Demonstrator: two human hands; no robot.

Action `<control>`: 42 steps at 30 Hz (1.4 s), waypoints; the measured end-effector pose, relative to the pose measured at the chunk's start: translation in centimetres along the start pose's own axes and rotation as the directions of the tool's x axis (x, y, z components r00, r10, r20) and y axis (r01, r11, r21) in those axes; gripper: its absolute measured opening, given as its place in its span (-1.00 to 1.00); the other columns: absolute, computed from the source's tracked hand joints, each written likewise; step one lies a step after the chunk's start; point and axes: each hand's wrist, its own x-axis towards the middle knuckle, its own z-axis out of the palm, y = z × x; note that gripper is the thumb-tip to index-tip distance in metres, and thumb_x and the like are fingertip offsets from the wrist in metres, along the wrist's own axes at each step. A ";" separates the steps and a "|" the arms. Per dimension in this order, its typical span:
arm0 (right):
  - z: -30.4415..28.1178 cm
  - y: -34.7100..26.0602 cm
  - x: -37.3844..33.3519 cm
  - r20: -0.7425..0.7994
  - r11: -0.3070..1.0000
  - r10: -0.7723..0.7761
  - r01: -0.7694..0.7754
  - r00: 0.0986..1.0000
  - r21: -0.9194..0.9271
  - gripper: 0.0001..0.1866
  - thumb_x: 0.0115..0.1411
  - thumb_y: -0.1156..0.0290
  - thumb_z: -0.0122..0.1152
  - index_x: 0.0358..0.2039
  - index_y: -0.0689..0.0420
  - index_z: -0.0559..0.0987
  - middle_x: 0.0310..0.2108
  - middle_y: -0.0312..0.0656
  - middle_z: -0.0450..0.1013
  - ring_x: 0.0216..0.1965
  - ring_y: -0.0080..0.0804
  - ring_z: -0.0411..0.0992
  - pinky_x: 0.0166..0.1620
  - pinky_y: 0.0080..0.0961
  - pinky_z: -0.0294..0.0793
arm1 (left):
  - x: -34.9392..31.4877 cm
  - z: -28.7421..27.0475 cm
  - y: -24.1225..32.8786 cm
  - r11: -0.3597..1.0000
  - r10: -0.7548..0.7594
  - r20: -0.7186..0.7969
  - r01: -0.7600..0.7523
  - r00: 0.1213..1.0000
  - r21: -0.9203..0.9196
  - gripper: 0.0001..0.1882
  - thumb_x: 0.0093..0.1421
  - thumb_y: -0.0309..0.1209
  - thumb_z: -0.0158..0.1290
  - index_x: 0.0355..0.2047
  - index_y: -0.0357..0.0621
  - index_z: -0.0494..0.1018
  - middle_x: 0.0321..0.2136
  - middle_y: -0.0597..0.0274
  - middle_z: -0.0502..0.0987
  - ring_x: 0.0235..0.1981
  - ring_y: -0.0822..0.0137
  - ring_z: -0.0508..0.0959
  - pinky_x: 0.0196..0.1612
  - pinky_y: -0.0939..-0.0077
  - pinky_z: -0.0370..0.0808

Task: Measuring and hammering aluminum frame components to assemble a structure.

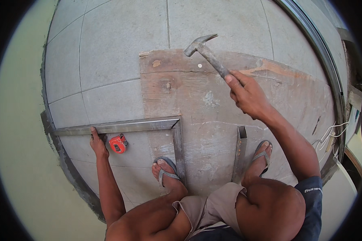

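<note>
While the hammer (214, 61) is held raised in the upper middle of the frame, its claw pointed to the right, the L-shaped metal frame (147, 125) is laid out from the left edge of the floor to the centre. Its mitred corner is rested on the worn wooden board (213, 108) — presumably so that the tiles (120, 40) beneath are spared. A red tape measure (118, 143) is set just below the long bar, probably for easy reach, and a separate metal tube (239, 154) is placed right of centre, near the right foot (261, 158).

The hammer's handle is gripped firmly by the right hand (247, 94), the fingers closed around it. At centre left, the bar is touched by the left hand (99, 145), seemingly for steadiness; one finger is laid across it — whether it is clasped from below cannot be told.
</note>
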 end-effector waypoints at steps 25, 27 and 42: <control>3.2 1.8 -1.4 0.268 0.878 -0.336 0.403 0.903 -0.258 -0.47 0.45 0.00 -0.13 -0.09 0.27 0.51 -0.31 0.19 0.50 -0.23 0.14 0.48 -0.09 -0.09 0.42 | 0.4 0.7 -0.5 0.999 0.042 -0.037 -0.042 0.998 -0.021 -0.25 0.23 0.24 0.11 -0.01 -0.29 0.46 -0.22 0.24 0.57 -0.31 0.40 0.53 -0.24 0.48 0.46; 3.1 1.4 -2.3 0.354 0.884 -0.192 0.318 0.915 -0.342 -0.51 0.44 0.04 -0.12 -0.10 0.26 0.53 -0.26 0.24 0.52 -0.15 0.26 0.48 -0.05 0.00 0.41 | 0.4 0.7 -0.6 0.999 0.041 -0.025 -0.041 0.999 -0.001 -0.23 0.22 0.25 0.11 -0.01 -0.32 0.46 -0.25 0.21 0.58 -0.33 0.40 0.53 -0.25 0.47 0.46; 9.0 8.3 -5.3 -0.228 0.477 -0.878 0.746 0.421 -0.464 -0.46 0.19 0.33 0.34 0.17 0.11 0.46 -0.35 -0.12 0.55 -0.48 -0.11 0.53 -0.48 -0.28 0.50 | 0.1 0.2 0.0 0.997 0.082 -0.024 -0.082 0.996 0.003 -0.27 0.24 0.21 0.12 -0.10 -0.36 0.48 -0.25 0.23 0.52 -0.26 0.40 0.47 -0.18 0.45 0.47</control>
